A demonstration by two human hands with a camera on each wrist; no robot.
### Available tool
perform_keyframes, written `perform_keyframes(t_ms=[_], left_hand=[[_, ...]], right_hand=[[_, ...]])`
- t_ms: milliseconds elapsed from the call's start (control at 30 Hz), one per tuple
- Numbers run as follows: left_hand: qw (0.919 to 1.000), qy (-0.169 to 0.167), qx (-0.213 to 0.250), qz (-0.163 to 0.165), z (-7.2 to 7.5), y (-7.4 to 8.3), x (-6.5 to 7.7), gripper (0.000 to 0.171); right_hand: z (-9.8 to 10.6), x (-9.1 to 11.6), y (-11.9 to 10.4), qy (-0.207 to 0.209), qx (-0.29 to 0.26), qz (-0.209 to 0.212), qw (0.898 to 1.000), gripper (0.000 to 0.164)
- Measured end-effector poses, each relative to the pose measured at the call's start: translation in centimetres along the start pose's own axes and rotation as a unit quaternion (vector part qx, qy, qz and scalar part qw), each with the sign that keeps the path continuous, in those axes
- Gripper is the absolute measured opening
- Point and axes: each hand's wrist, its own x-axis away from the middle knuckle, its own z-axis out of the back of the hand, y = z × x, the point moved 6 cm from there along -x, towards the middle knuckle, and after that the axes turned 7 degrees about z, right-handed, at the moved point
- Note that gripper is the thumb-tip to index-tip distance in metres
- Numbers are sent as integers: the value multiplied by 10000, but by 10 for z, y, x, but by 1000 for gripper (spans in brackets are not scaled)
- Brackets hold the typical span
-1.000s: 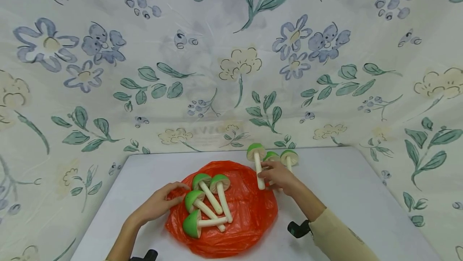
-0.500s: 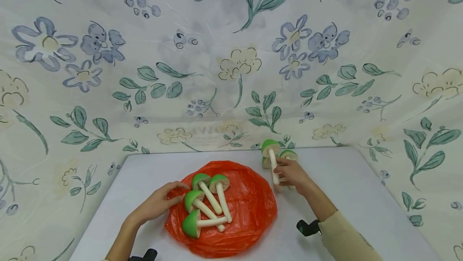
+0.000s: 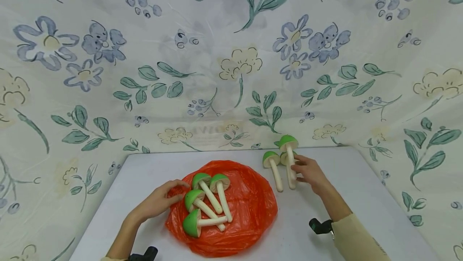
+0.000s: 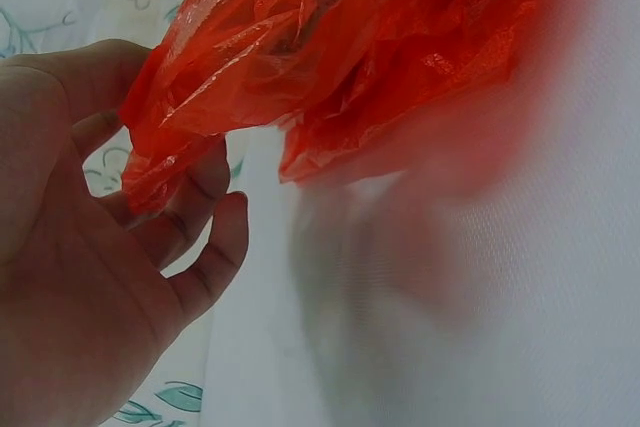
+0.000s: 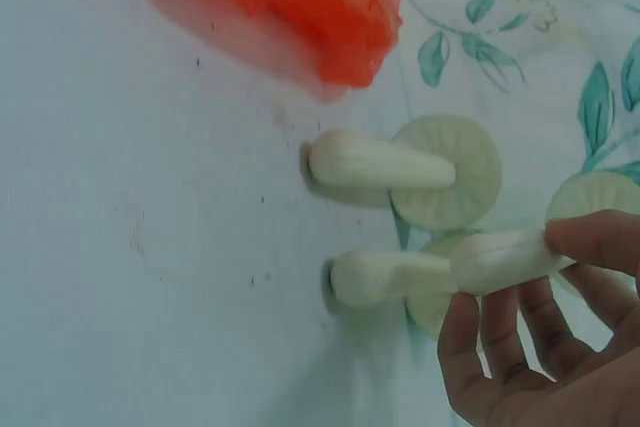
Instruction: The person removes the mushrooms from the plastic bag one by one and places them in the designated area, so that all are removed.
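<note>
My right hand (image 3: 312, 173) pinches the stem of a toy mushroom (image 3: 288, 142) with a green cap and white stem, above the table's back edge. In the right wrist view, thumb and fingers meet round its stem (image 5: 505, 260). Just behind it, another mushroom (image 3: 283, 157) is partly hidden; to the left lies a third mushroom (image 3: 275, 174). Several like mushrooms (image 3: 223, 200) lie on a red plastic bag (image 3: 249, 212). At the bag's left rim, my left hand (image 3: 157, 200) holds the plastic (image 4: 180, 137) between curled fingers and thumb.
A white table (image 3: 361, 212) bears everything. Behind it hangs a floral cloth (image 3: 231, 92). Black wrist cameras, one on the left arm (image 3: 144, 254) and one on the right arm (image 3: 320, 226), stick out over the table.
My right hand has moved rightward with its mushroom, from beside the bag to over the rightmost mushroom. The left one on the table is now uncovered. My left hand has stayed put.
</note>
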Motion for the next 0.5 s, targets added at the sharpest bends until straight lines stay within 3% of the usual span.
perform_keyframes(t_ms=[267, 500], left_hand=[[10000, 4, -50, -4, 0, 1, -1, 29], [10000, 1, -12, 9, -1, 0, -1, 29]], right_hand=[[23, -1, 13, 346, 64, -106, 9993, 58], [37, -1, 24, 408, -32, -203, 9990, 59]])
